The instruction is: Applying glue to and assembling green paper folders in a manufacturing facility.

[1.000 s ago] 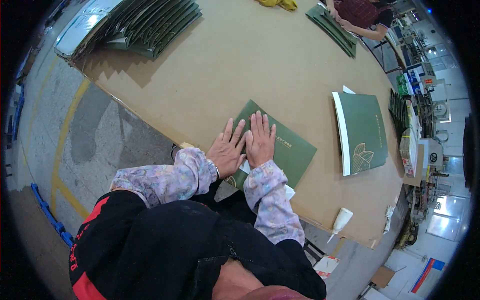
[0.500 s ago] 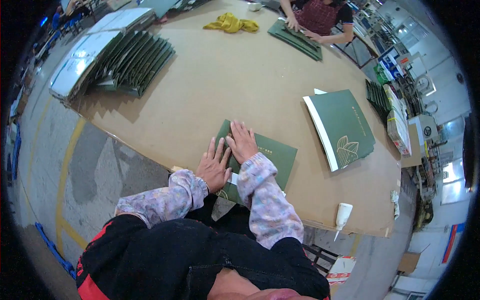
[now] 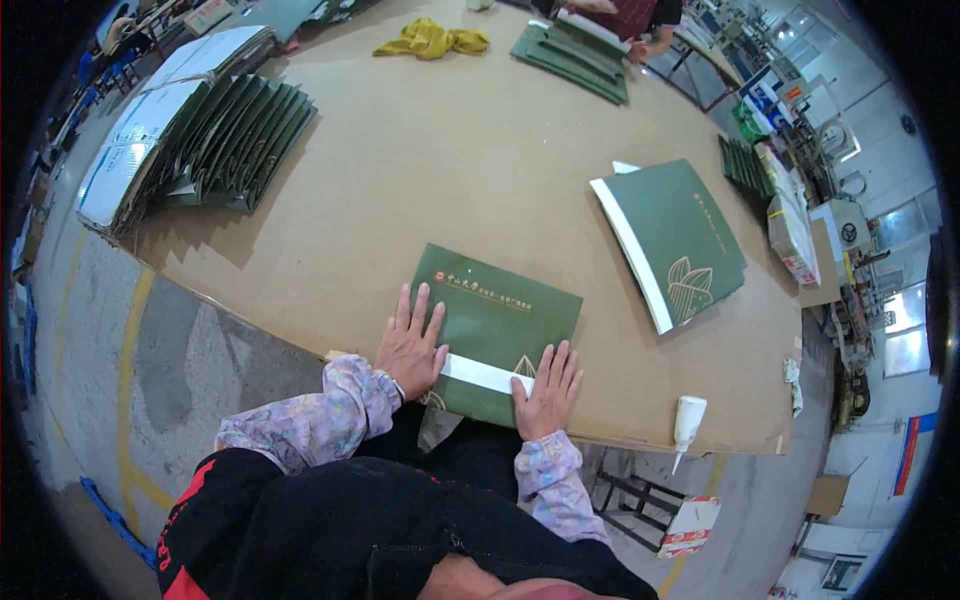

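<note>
A flat dark green paper bag (image 3: pixel 495 315) with gold and red print lies at the near edge of the brown table (image 3: pixel 430 180). A white strip (image 3: pixel 485 374) runs across its near part. My left hand (image 3: pixel 410 345) lies flat, fingers spread, on the bag's left side at the strip's left end. At the strip's right end my right hand (image 3: pixel 547 390) presses flat on the bag. Neither hand grips anything.
A pile of green bags (image 3: pixel 675 240) lies to the right, a fanned row of green bags (image 3: pixel 235 140) and white sheets (image 3: pixel 150 140) at the far left. A white glue bottle (image 3: pixel 686 422) lies near the right front edge. Yellow cloth (image 3: pixel 430 40) and another person's hands (image 3: pixel 640 45) are at the far side.
My hands, close together on the bag a second ago, have moved apart along it. A white strip now shows between them. The head view has shifted too.
</note>
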`<state>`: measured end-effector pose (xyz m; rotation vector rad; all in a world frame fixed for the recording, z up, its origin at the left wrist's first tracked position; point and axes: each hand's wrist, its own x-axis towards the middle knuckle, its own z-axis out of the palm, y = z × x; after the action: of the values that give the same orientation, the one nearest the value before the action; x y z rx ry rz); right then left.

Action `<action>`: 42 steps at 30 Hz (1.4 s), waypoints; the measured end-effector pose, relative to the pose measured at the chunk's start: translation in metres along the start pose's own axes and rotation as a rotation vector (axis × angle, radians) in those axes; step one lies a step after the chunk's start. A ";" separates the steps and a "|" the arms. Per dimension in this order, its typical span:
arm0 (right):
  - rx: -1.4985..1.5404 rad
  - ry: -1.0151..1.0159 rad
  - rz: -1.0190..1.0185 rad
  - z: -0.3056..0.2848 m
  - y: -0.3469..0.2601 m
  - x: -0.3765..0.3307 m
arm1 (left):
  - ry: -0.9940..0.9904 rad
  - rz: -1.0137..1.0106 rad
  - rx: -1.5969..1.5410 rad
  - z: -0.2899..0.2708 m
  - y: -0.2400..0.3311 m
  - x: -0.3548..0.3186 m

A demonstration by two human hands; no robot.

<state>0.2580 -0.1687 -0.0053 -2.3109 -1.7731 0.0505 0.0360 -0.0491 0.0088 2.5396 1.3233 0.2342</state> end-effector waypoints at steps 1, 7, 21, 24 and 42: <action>-0.073 -0.021 0.006 -0.001 0.000 0.002 | 0.014 -0.003 -0.004 0.001 -0.001 0.001; -0.133 -0.097 -0.062 -0.006 0.004 0.045 | -0.017 -0.016 -0.018 -0.005 0.002 0.009; -0.057 0.079 0.028 0.018 -0.008 0.136 | 0.003 -0.029 -0.063 -0.008 0.001 0.008; -0.039 0.039 0.044 0.027 0.000 0.126 | 0.033 -0.021 -0.075 -0.003 -0.001 0.009; 0.274 -0.142 -0.412 0.052 -0.133 0.153 | 0.114 0.006 -0.160 0.015 -0.006 0.007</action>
<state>0.1639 0.0184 -0.0118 -1.7607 -2.1241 0.3701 0.0393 -0.0422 -0.0068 2.4279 1.2821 0.4731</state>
